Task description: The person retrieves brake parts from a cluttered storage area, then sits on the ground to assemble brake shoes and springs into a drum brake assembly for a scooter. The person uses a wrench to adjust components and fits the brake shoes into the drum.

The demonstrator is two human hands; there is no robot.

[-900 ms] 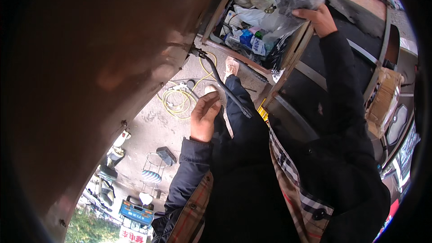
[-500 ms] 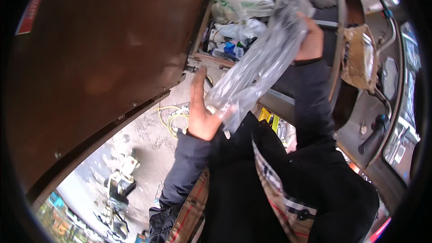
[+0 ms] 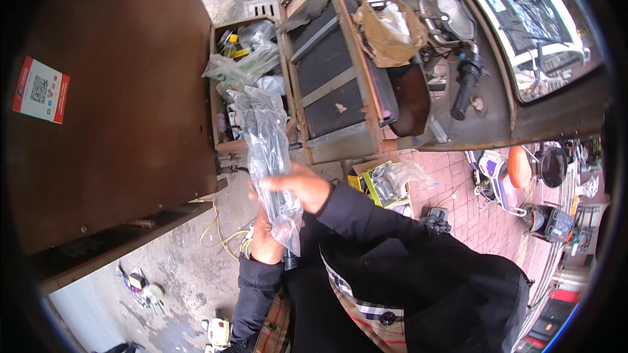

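Clear plastic bag (image 3: 263,134) has been brought down and across since a second ago: then it was gripped by the right hand (image 3: 304,186) alone, up by the open box (image 3: 230,147), with the left empty; now it is reached by both, in front of the dark jacket (image 3: 366,248). So the bag looks to be out of the box and being handled in mid-air, upper end pointed back toward it. Lower part is grasped by the left hand (image 3: 265,242); right fingers are laid across its front, but whether they are closed or just sliding over the film can't be told, motion blur. View has also been swung: handlebar (image 3: 466,85), carton (image 3: 391,33) and red paving (image 3: 451,180) are now shown more fully. Hidden: left fingers are partly covered by the plastic and the right hand. Bag contents can't be made out; something dark is seen through the film, and a dark bit is visible just below the bag's lower end, not clear if connected. Box contents are partly blocked by the bag; only crumpled plastic (image 3: 258,59) and a yellow-capped bottle (image 3: 232,40) are readable.
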